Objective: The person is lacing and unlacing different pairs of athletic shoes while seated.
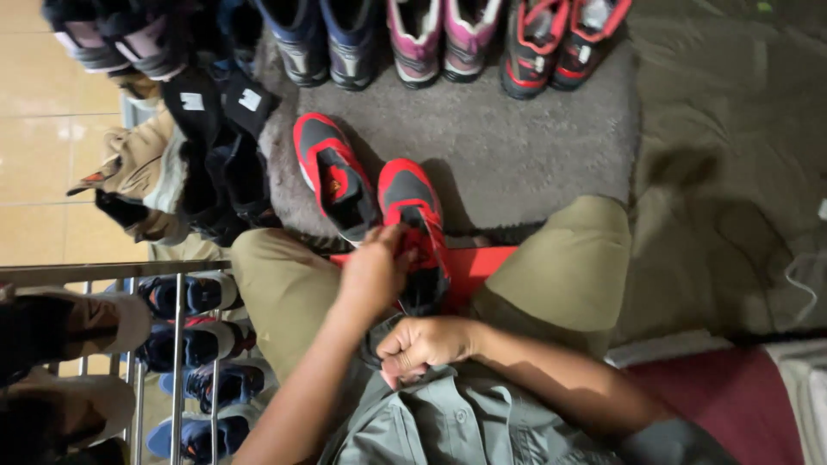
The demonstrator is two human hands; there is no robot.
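The person sits with knees apart over a grey mat (517, 146), working on a red and grey shoe (413, 224) that lies between the legs, beside its mate (332, 172). The left hand (375, 271) grasps the shoe near its laces, fingers pinched on the upper. The right hand (422, 344) is clenched into a fist against the shirt, holding nothing visible. The lacing step seems in hand; what follows likely calls for both hands on the laces.

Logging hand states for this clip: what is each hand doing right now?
Left hand: closed on the red and black shoe.
Right hand: closed in a fist near the shirt; contents cannot be told.
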